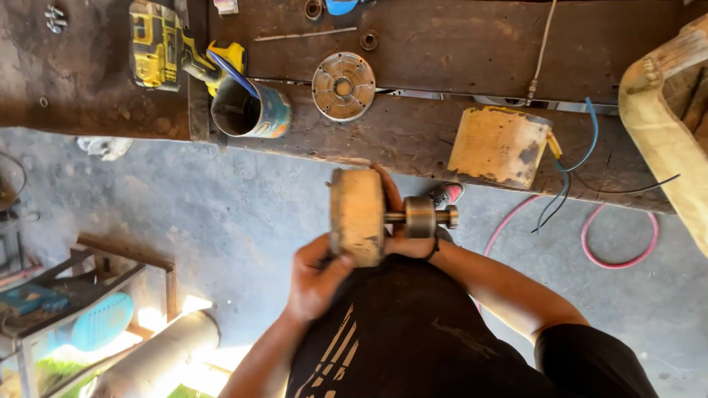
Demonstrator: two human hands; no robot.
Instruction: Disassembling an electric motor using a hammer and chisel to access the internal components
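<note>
Both hands are up off the table here, holding a motor rotor in the air between the person's chest and the table edge. The left hand is gripping the lower rim of the tan, drum-shaped body, fingers curled round it from below. The right hand is wrapping the far side, closed behind the drum where the shaft starts, thumb side hidden.

The long axis is lying level and running out to the person's right: drum on the left, then the steel shaft with its collar pointing toward the yellowed motor housing sitting on the table just beyond. So the right hand is the nearer one to the shaft end, the left is carrying the heavy end.

Further along the table, a round end cover is lying flat, a tin can is lying on its side with its mouth showing, and a yellow cordless drill is resting behind it. Blue and black wires are trailing off the housing, and a pink hose is looping on the concrete floor below.
</note>
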